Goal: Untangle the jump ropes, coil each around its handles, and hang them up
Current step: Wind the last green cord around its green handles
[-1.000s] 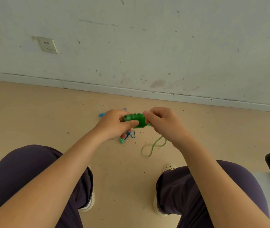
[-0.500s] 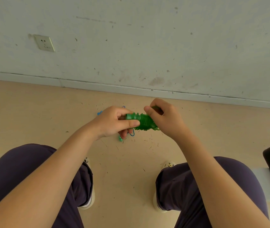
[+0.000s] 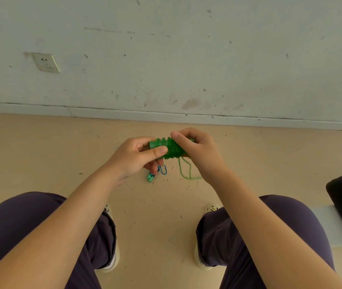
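Item: green plastic jump-rope handles wound with thin green cord (image 3: 169, 148), held in the air between the knees, above the floor. Long axis runs left to right, across the body.

Left hand (image 3: 139, 156): thumb and curled fingers grip the bare left end.

Right hand (image 3: 197, 149): fingers curled round the wrapped right end, thumb on top.

Loose loop of green cord (image 3: 186, 171): hangs just below the right hand, so that hand is likely best placed to wind it.

Blue jump rope (image 3: 161, 170): partly visible on the beige floor (image 3: 41, 153), below the left hand.

Beyond: scuffed grey wall (image 3: 186, 59) with a white socket (image 3: 46, 62).
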Available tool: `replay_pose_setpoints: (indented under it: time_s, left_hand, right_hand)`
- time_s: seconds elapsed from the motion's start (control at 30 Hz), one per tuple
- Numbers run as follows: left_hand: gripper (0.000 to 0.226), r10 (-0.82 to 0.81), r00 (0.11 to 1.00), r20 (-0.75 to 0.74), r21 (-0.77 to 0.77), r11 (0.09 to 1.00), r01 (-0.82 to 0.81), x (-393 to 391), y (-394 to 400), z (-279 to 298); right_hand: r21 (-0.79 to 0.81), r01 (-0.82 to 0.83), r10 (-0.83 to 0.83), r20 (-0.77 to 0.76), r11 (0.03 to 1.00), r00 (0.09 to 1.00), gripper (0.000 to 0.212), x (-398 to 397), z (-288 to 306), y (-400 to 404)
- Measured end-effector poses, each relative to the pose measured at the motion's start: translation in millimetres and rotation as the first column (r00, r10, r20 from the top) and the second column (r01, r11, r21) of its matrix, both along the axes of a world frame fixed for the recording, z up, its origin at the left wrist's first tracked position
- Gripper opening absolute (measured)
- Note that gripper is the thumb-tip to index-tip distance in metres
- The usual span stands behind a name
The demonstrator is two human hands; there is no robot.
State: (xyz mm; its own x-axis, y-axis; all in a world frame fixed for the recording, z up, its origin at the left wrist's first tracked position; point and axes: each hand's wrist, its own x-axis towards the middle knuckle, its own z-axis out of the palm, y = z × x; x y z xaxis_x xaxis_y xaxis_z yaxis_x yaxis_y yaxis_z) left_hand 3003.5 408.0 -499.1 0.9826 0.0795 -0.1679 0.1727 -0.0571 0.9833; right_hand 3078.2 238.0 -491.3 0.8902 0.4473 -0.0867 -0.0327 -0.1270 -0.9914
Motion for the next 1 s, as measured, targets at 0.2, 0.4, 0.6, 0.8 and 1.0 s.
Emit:
replay_pose_setpoints:
  time_s: [0.2, 0.4, 0.6, 0.8, 1.0]
  left_hand:
    - [0.018, 0.107, 0.994, 0.034, -0.059, 0.993, -0.105, 2, -7, -3]
    - [0.029, 0.194, 0.981, 0.019, -0.155, 0.970, -0.189, 4, -8, -5]
    - [0.039, 0.020, 0.999, -0.044, -0.237, 0.971, -0.030, 3, -2, 3]
    - [0.048, -0.253, 0.951, -0.180, -0.219, 0.952, 0.212, 0, 9, 13]
    - [0.051, -0.238, 0.959, -0.154, -0.123, 0.968, 0.220, -1, 7, 8]
  right_hand:
    - [0.255, 0.025, 0.043, -0.257, 0.967, 0.966, 0.040, -1, -3, 2]
    - [0.357, -0.076, 0.175, -0.253, 0.931, 0.952, 0.017, -8, 0, 3]
    - [0.347, -0.143, 0.222, -0.200, 0.927, 0.954, 0.018, -3, 4, -2]
    - [0.220, -0.238, 0.268, -0.115, 0.946, 0.957, 0.024, 0, 6, -7]
    - [0.155, -0.204, 0.225, -0.131, 0.967, 0.966, 0.028, -2, 6, -4]
